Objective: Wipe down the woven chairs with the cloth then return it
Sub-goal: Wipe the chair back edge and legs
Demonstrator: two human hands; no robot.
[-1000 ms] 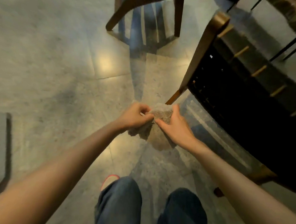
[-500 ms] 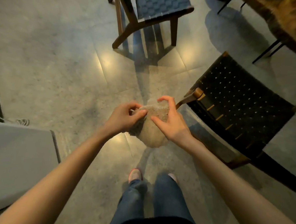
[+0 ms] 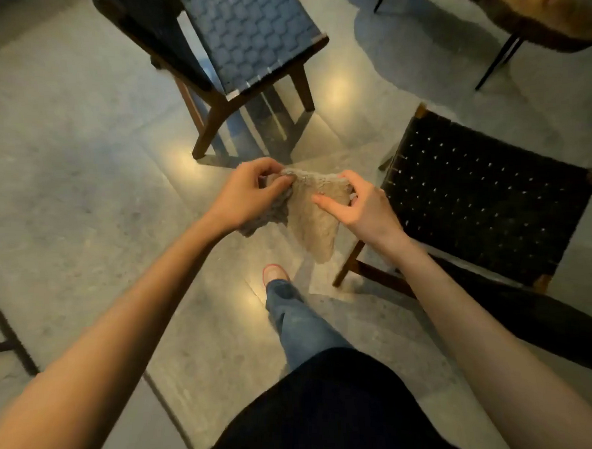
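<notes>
A beige fuzzy cloth (image 3: pixel 313 221) hangs between my hands over the floor in front of me. My left hand (image 3: pixel 246 192) pinches its upper left corner, and my right hand (image 3: pixel 360 207) pinches the upper right corner with the thumb laid across the front. A black woven chair (image 3: pixel 477 199) with a wooden frame stands just right of my right hand. A second chair with a blue-grey woven seat (image 3: pixel 249 33) stands farther ahead, beyond the cloth.
Grey tiled floor (image 3: pixel 84 179) spreads to the left. A dark table with thin black legs (image 3: pixel 503 46) stands at the top right. A black metal frame (image 3: pixel 4 332) crosses the lower left. My leg and pink shoe (image 3: pixel 276 273) are below the cloth.
The view rose and drew back from the black chair, bringing both seats into sight. My hands moved apart, spreading the bunched cloth out between them.
</notes>
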